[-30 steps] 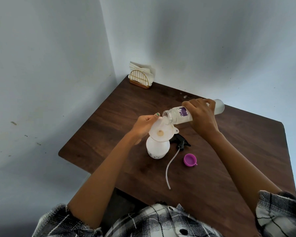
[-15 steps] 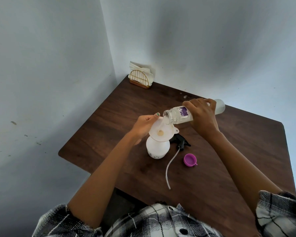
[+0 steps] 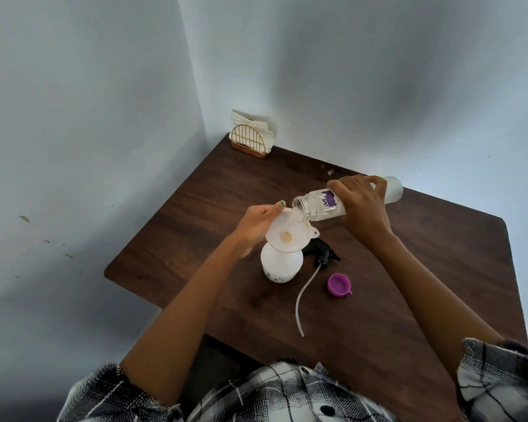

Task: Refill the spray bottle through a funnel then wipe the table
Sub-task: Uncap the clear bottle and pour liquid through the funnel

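Observation:
A white spray bottle stands upright on the dark wooden table with a white funnel in its neck. My left hand pinches the funnel's left rim. My right hand grips a clear refill bottle with a purple label, tipped nearly level, its open mouth over the funnel's rim. Liquid runs from it into the funnel. The black spray head with its long tube lies on the table right of the spray bottle.
A purple cap lies open side up near the tube. A gold wire napkin holder with white napkins stands in the far corner against the walls. The table's left edge is close to the spray bottle.
Both hands hold almost the same pose; the refill bottle stays tipped over the funnel with only a slight shift.

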`<state>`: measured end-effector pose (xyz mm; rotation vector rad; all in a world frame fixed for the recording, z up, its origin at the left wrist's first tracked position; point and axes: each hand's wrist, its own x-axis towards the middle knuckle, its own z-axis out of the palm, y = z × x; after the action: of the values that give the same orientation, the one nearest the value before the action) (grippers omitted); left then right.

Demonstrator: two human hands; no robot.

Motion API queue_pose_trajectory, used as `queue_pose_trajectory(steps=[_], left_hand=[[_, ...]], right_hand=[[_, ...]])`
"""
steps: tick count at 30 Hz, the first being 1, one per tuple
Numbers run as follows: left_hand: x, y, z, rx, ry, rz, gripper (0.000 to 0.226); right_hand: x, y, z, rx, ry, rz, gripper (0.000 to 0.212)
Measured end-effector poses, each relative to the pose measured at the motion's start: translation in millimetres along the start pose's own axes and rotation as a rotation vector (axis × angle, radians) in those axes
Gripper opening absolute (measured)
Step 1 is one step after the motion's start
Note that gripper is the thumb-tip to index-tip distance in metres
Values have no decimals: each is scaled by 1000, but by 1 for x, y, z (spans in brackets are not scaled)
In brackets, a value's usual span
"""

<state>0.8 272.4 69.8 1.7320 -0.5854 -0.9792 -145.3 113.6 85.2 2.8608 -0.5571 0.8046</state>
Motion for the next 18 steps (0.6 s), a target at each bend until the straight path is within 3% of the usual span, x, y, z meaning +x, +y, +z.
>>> queue_pose_trajectory(steps=[5,10,18], left_hand=[[0,-2,-2,-6,-18,8,48],[0,-2,-1,-14,-23,4,35],[0,-2,-2,-17,-21,14,40]], right_hand=[[0,1,0,-3,-1,-1,45],[-1,1,0,-1,-3,-5,48],[1,1,0,-8,-12,-7,48]])
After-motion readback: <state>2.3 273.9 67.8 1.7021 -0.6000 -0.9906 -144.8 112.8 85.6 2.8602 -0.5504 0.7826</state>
